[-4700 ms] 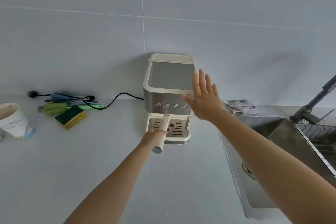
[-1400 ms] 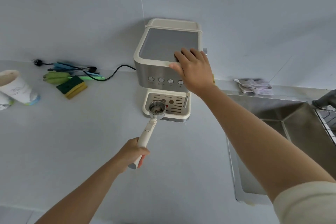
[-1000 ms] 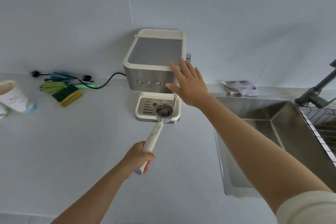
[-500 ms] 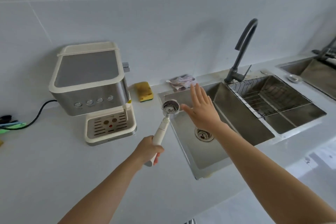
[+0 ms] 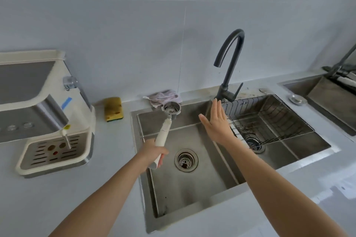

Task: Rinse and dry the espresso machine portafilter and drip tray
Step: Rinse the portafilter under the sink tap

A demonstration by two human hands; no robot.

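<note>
— Hands first: where do they stand?

— Left hand [image 5: 153, 152] is clamped around the white handle of the portafilter [image 5: 167, 126], arm stretched forward, the metal basket held over the far left corner of the sink [image 5: 192, 194] with dark specks inside it. Right hand [image 5: 216, 121] is flat and spread, holding nothing, fingertips raised just short of the base of the dark faucet [image 5: 229, 67].

— Anything cut off or unclear?

— Espresso machine [image 5: 38, 106] is cropped at the frame's left edge; its drip tray [image 5: 54, 152] sits in place at the front. Whether water runs from the spout, I cannot tell.

— And the setting?

— Pale grey countertop [image 5: 67, 198] under a tiled wall. A yellow sponge [image 5: 113, 108] and a crumpled cloth [image 5: 163, 97] lie along the counter's back edge. A wire rack [image 5: 269, 119] sits in the sink's right basin.
</note>
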